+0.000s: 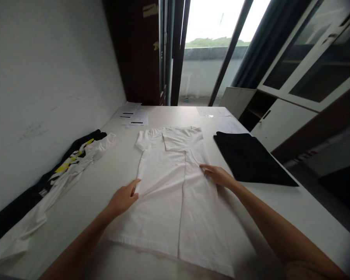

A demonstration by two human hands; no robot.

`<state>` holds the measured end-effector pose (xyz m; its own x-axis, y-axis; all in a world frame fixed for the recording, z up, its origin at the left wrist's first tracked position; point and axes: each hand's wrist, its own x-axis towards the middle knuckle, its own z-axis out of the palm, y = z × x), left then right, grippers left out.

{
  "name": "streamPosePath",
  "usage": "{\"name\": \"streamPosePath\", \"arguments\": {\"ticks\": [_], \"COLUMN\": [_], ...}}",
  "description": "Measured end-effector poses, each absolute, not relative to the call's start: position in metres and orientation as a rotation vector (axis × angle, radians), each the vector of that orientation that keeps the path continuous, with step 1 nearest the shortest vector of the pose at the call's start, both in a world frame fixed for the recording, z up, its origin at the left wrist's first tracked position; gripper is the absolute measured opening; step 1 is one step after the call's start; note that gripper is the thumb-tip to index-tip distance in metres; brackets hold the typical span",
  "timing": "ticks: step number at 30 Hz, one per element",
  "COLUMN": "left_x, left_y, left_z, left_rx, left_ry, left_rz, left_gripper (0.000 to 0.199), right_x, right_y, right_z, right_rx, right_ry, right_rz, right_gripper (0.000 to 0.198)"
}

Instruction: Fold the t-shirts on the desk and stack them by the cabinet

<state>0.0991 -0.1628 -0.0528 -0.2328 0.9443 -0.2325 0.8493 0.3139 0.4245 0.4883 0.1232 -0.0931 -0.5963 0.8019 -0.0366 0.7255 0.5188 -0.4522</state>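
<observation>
A white short-sleeved shirt [163, 186] lies flat on the table, its hem toward me and its shoulders at the far end. One sleeve [176, 140] is folded inward across the upper part, while the other sticks out at the left. My left hand [124, 198] grips the shirt's left side edge between thumb and fingers. On the opposite edge, slightly farther away, my right hand [217, 175] pinches the cloth, its fingertips partly hidden by the fabric. Creases run across the cloth between the hands.
Folded black cloth [253, 159] lies on the white table [175, 112] at the right. White, black and yellow garments [67, 167] are heaped along the left wall. Paper sheets [134, 114] rest at the far left, with more papers [212, 112] at the far right.
</observation>
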Motion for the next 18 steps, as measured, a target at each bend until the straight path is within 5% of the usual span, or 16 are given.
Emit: {"name": "streamPosePath", "arguments": {"ticks": [6,13,18], "left_x": [0.1,0.103,0.097], "left_y": [-0.159,-0.144,-0.159], "left_z": [-0.056,-0.062,-0.057], "left_rx": [1.557,1.698,1.797], "left_ry": [2.13,2.326,2.206], "left_rz": [0.494,0.549,0.42], "left_gripper": [0.05,0.037,0.055], "right_x": [0.458,0.247,0.127], "right_y": [0.12,0.084,0.074], "right_z": [-0.056,-0.041,-0.057], "right_rx": [-1.408,-0.624,-0.872], "right_ry": [-2.65,-2.806,-2.822], "right_rz": [0.003,0.331,0.318], "right_gripper": [0.028,0.044,0.045]}}
